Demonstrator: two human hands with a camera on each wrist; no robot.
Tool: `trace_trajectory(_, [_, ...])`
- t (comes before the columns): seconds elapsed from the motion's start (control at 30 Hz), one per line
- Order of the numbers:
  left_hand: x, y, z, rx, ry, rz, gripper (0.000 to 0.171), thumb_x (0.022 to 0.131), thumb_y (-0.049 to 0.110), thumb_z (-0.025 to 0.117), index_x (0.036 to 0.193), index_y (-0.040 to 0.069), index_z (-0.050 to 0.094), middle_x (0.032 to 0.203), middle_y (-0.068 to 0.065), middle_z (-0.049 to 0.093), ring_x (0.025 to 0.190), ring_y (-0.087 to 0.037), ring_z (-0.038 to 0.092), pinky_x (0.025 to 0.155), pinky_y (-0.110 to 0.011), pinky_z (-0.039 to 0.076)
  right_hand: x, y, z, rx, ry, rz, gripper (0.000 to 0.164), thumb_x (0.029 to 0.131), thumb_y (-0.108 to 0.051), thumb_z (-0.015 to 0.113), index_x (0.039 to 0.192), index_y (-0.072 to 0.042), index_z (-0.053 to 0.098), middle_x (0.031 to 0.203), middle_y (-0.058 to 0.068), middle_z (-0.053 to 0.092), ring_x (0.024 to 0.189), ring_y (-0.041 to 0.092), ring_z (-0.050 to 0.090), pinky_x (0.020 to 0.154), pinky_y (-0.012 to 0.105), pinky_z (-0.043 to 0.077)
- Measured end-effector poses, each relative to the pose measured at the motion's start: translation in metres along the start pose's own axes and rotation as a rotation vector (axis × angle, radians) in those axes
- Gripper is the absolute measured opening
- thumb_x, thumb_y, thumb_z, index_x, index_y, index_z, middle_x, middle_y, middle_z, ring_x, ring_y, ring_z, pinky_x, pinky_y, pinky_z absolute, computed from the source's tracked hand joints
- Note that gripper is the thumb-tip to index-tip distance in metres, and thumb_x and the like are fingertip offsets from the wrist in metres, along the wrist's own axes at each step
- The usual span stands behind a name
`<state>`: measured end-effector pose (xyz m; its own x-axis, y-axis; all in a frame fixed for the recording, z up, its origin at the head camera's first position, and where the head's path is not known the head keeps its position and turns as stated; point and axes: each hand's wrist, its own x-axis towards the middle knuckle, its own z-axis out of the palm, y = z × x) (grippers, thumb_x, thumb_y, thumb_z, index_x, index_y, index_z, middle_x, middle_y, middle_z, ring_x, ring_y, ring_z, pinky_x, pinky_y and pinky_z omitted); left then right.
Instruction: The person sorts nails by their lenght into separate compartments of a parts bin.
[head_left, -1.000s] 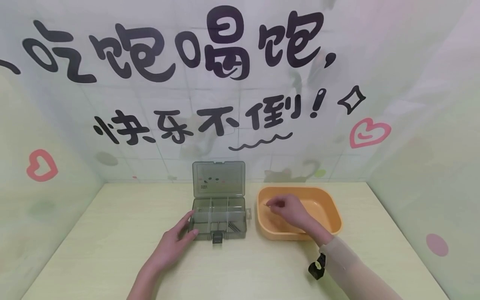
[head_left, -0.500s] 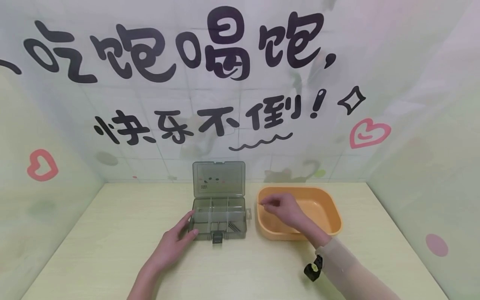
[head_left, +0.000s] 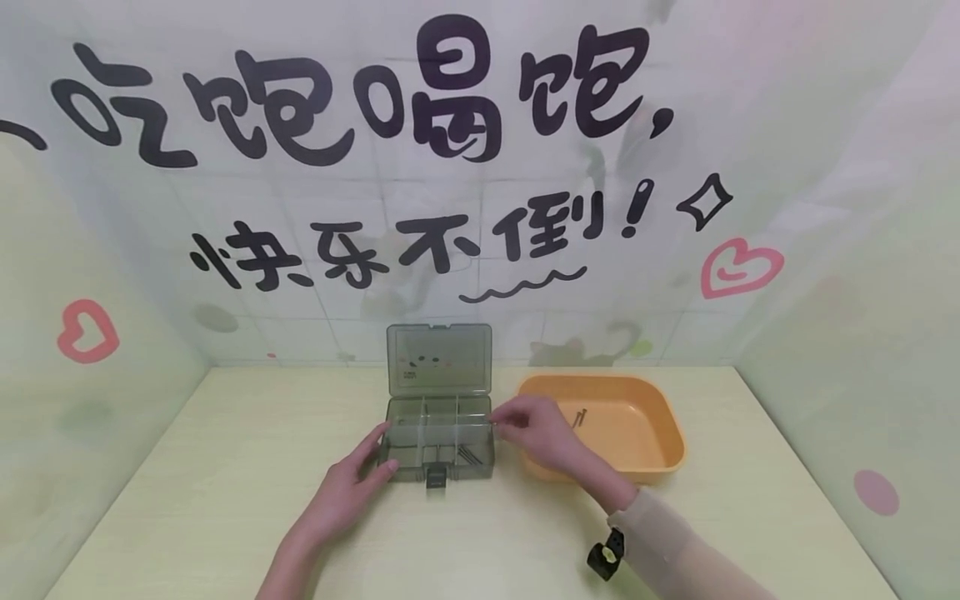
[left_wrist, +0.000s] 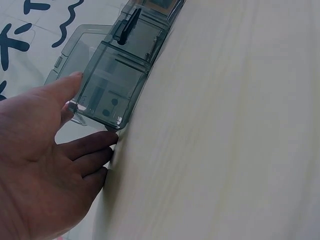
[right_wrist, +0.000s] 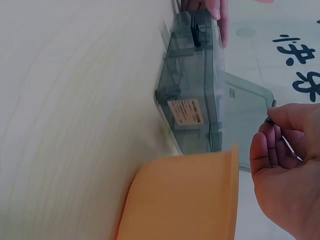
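Note:
A grey see-through compartment box (head_left: 438,433) stands with its lid (head_left: 439,360) raised at the back. Its front right compartment holds several dark screws (head_left: 470,455). My left hand (head_left: 347,487) holds the box by its left end, thumb at the front corner and fingers along the side, as the left wrist view also shows. Beside the box's right end, my right hand (head_left: 543,432) pinches a small metal screw (right_wrist: 269,121) between thumb and fingertips, just above rim height. Part of its shank is hidden by the fingers.
An orange tray (head_left: 660,400) stands right of the box, with a few screws (head_left: 579,418) lying inside. Its wall (right_wrist: 185,195) rises close below the right hand. A printed wall (head_left: 300,333) closes off the table's back edge.
My right hand has moved left, out of the orange tray to the box's right end, with the screw pinched. Screws in the tray have come into sight. The left hand stays on the box.

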<state>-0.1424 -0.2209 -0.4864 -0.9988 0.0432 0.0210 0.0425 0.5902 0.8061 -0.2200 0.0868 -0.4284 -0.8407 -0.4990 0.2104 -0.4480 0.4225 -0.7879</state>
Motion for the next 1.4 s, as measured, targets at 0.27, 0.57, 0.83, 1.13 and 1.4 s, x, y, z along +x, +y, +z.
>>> trace_trajectory(0.27, [0.001, 0.000, -0.001, -0.003, 0.006, 0.001, 0.065, 0.105, 0.033, 0.061, 0.162, 0.020, 0.032, 0.149, -0.034, 0.046, 0.140, -0.052, 0.039, 0.114, -0.067, 0.029, 0.012, -0.011, 0.019, -0.010, -0.005, -0.028, 0.017, 0.092, 0.006, 0.068, 0.106, 0.001, 0.077, 0.099, 0.007, 0.074, 0.090, 0.020, 0.066, 0.080, 0.028, 0.056])
trace_trajectory(0.57, [0.000, 0.000, 0.000, -0.005, 0.003, -0.003, 0.065, 0.105, 0.035, 0.061, 0.162, 0.020, 0.032, 0.149, -0.033, 0.046, 0.140, -0.052, 0.039, 0.114, -0.067, 0.029, 0.019, -0.021, 0.048, -0.059, -0.020, -0.069, 0.012, 0.091, 0.003, 0.072, 0.101, -0.001, 0.078, 0.095, 0.007, 0.073, 0.083, 0.016, 0.065, 0.074, 0.025, 0.055])
trace_trajectory(0.83, [0.000, 0.001, 0.000, 0.000, 0.004, 0.004, 0.065, 0.105, 0.034, 0.061, 0.162, 0.019, 0.033, 0.148, -0.034, 0.046, 0.139, -0.052, 0.040, 0.113, -0.067, 0.030, 0.024, -0.026, 0.066, -0.102, -0.009, -0.043, 0.011, 0.093, 0.002, 0.070, 0.101, -0.001, 0.077, 0.091, 0.008, 0.073, 0.079, 0.009, 0.062, 0.072, 0.020, 0.054])
trace_trajectory(1.13, [-0.001, -0.001, 0.003, 0.007, 0.004, -0.006, 0.066, 0.105, 0.035, 0.061, 0.162, 0.020, 0.033, 0.148, -0.033, 0.047, 0.139, -0.053, 0.039, 0.113, -0.068, 0.029, 0.024, -0.018, 0.072, -0.135, 0.026, -0.020, 0.012, 0.093, 0.002, 0.069, 0.102, 0.000, 0.077, 0.091, 0.005, 0.071, 0.078, 0.009, 0.060, 0.069, 0.019, 0.053])
trace_trajectory(1.4, [-0.001, 0.000, 0.000, 0.017, 0.008, -0.015, 0.066, 0.105, 0.037, 0.061, 0.162, 0.021, 0.033, 0.147, -0.033, 0.048, 0.139, -0.053, 0.040, 0.112, -0.069, 0.031, 0.019, -0.017, 0.070, -0.072, 0.054, 0.006, 0.013, 0.093, 0.002, 0.068, 0.102, -0.001, 0.077, 0.097, 0.006, 0.073, 0.083, 0.012, 0.064, 0.073, 0.022, 0.055])
